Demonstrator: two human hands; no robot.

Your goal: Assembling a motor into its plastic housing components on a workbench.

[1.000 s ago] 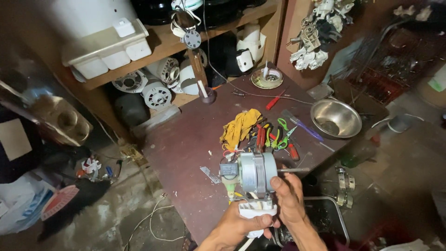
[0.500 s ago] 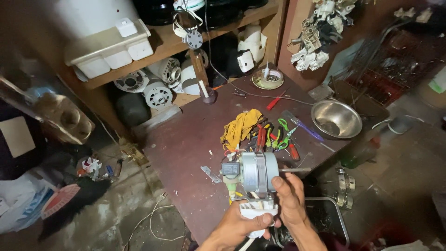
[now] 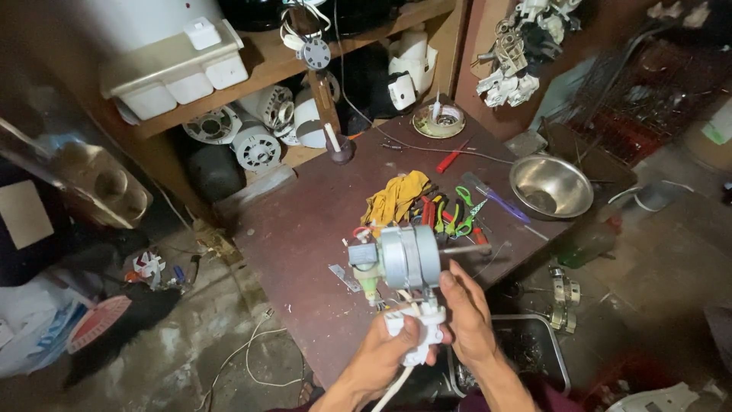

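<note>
- Cluttered workshop corner: a dark reddish table (image 3: 305, 229) on a rough concrete floor, with wooden shelves (image 3: 267, 57) behind it stuffed with old motors and white plastic housings.
- The motor (image 3: 408, 258) (grey, drum-shaped, with a thin shaft poking out to the right) is held up off the table, just above both sets of fingers, probably so it can be turned and looked over from every side.
- Left hand (image 3: 389, 351) has its fingers wrapped tight around the white plastic base (image 3: 415, 329) under the motor, thumb across the front, so that hand looks like it carries the weight. A white cord hangs down from below the fingers.
- Right hand (image 3: 467, 317) is right beside it, fingers fairly straight and close together, pressed flat against the side of the base and the motor's underside. Looks like steadying, not gripping.
- Beyond the fingertips: a yellow rag (image 3: 395, 197) and a heap of pliers (image 3: 450, 214) with red and green handles, all within reach.
- Further right, a steel bowl (image 3: 550, 185) near the table edge.
- White tray (image 3: 171, 65) on the top shelf, far left of the fingers. No labels I can make out (too small).
</note>
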